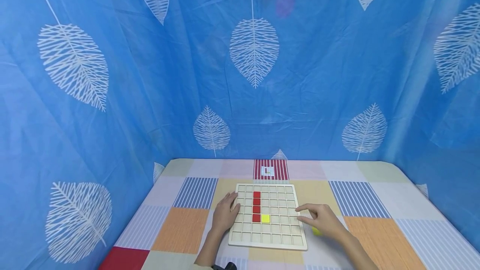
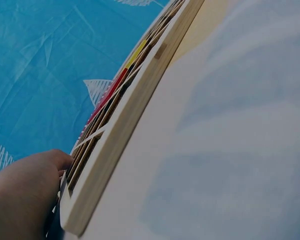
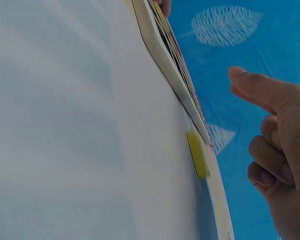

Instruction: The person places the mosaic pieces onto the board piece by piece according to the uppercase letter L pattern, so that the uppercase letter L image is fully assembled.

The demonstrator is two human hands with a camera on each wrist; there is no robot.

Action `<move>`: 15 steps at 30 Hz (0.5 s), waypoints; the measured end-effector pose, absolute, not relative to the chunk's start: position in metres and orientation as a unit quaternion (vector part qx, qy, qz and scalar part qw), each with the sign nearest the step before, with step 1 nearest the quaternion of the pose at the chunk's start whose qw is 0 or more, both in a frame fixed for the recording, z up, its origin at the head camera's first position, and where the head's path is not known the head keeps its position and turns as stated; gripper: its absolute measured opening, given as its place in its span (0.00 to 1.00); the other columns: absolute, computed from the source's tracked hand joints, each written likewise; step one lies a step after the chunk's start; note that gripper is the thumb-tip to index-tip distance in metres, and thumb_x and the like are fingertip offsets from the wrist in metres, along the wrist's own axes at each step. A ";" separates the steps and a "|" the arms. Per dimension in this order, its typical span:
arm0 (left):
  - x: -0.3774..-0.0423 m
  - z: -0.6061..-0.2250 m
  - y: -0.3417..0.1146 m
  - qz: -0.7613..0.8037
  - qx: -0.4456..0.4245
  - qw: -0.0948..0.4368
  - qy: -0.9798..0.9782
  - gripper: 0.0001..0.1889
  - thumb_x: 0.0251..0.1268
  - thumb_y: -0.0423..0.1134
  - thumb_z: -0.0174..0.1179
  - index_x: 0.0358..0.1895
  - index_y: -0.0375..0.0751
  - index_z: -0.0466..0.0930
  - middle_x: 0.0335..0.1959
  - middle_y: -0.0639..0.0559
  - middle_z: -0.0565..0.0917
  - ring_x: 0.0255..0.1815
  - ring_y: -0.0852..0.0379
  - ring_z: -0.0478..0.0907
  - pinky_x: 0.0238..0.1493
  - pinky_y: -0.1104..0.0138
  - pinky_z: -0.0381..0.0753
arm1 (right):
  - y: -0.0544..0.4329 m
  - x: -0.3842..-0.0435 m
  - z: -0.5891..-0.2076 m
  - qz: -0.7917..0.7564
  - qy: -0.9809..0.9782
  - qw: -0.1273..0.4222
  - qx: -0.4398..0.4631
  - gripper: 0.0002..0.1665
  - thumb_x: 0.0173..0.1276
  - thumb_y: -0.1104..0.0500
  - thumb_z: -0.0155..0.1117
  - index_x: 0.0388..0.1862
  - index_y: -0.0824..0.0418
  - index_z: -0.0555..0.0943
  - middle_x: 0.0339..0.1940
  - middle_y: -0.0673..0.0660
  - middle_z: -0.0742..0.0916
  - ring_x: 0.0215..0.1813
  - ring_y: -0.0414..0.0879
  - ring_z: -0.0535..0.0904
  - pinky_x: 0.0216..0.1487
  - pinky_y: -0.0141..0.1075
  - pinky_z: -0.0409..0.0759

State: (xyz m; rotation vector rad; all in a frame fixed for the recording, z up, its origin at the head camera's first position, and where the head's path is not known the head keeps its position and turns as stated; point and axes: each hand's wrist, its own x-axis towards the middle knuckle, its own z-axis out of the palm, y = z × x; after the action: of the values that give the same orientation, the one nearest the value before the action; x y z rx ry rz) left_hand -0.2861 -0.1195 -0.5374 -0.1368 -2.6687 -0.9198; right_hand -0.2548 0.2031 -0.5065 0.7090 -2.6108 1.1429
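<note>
A cream grid board (image 1: 268, 246) lies flat on the patterned cloth. Several red square tiles (image 1: 256, 206) form a column in its cells, and one yellow tile (image 1: 265, 218) sits right of the lowest red one. My left hand (image 1: 224, 215) rests against the board's left edge, fingers relaxed. Just off the right edge hovers my right hand (image 1: 323, 220), its thumb and index finger stretched towards the board, other fingers curled in the right wrist view; I see nothing between them. Beneath it, a yellow piece (image 3: 197, 155) lies on the cloth beside the board, partly hidden in the head view.
A small card with a grid pattern (image 1: 267, 171) lies behind the board on a red-striped patch. The table (image 1: 375, 236) wears a patchwork cloth. Blue curtains (image 1: 300, 116) with white leaves hang behind and at both sides.
</note>
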 end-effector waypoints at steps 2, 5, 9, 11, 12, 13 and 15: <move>-0.286 -0.537 -0.119 -0.321 -0.047 0.157 -0.933 0.22 0.61 0.43 0.57 0.58 0.41 0.74 0.60 0.47 0.74 0.65 0.45 0.65 0.61 0.48 0.65 | 0.214 -0.253 -0.507 0.390 -0.888 0.091 0.228 0.14 0.56 0.49 0.69 0.39 0.53 0.84 0.10 0.40 0.61 0.14 0.30 0.51 0.14 0.24 0.57; -0.286 -0.537 -0.120 -0.319 -0.046 0.156 -0.934 0.22 0.62 0.43 0.57 0.59 0.41 0.74 0.60 0.47 0.74 0.65 0.46 0.65 0.61 0.48 0.65 | 0.229 -0.250 -0.508 0.394 -0.892 0.072 0.210 0.15 0.55 0.48 0.69 0.40 0.52 0.84 0.11 0.41 0.62 0.14 0.30 0.52 0.13 0.25 0.58; -0.286 -0.538 -0.120 -0.319 -0.048 0.154 -0.934 0.22 0.62 0.43 0.57 0.59 0.41 0.74 0.60 0.47 0.74 0.65 0.46 0.64 0.61 0.48 0.65 | 0.244 -0.244 -0.508 0.408 -0.889 0.035 0.207 0.17 0.54 0.50 0.70 0.42 0.55 0.84 0.12 0.42 0.62 0.15 0.31 0.53 0.13 0.25 0.57; -0.286 -0.538 -0.120 -0.319 -0.049 0.153 -0.934 0.22 0.62 0.43 0.56 0.59 0.41 0.74 0.60 0.47 0.73 0.65 0.46 0.64 0.61 0.48 0.65 | 0.249 -0.241 -0.509 0.409 -0.889 0.019 0.205 0.19 0.54 0.49 0.71 0.43 0.57 0.83 0.12 0.42 0.62 0.15 0.31 0.52 0.13 0.25 0.56; -0.287 -0.538 -0.120 -0.320 -0.049 0.153 -0.934 0.22 0.62 0.43 0.56 0.59 0.41 0.74 0.61 0.47 0.73 0.65 0.46 0.64 0.61 0.48 0.65 | 0.251 -0.240 -0.509 0.407 -0.890 0.014 0.205 0.20 0.53 0.49 0.71 0.43 0.57 0.83 0.12 0.43 0.62 0.15 0.31 0.52 0.13 0.25 0.56; -0.287 -0.538 -0.120 -0.320 -0.049 0.154 -0.934 0.22 0.62 0.43 0.57 0.59 0.41 0.74 0.60 0.47 0.73 0.65 0.45 0.64 0.61 0.48 0.65 | 0.252 -0.238 -0.509 0.404 -0.893 0.009 0.201 0.21 0.53 0.48 0.71 0.43 0.57 0.83 0.11 0.43 0.62 0.15 0.31 0.52 0.13 0.25 0.56; -0.287 -0.537 -0.120 -0.318 -0.050 0.155 -0.934 0.22 0.62 0.43 0.57 0.59 0.41 0.74 0.60 0.47 0.73 0.65 0.45 0.64 0.61 0.48 0.65 | 0.255 -0.236 -0.511 0.391 -0.900 0.003 0.191 0.23 0.51 0.46 0.72 0.43 0.55 0.83 0.11 0.43 0.63 0.15 0.32 0.53 0.13 0.25 0.57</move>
State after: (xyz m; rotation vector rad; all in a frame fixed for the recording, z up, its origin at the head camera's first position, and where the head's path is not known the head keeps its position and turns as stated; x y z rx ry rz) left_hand -0.2866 -0.1203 -0.5374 -0.1429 -2.6755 -0.9121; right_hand -0.2365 0.2549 -0.5107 0.5992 -2.8234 1.2276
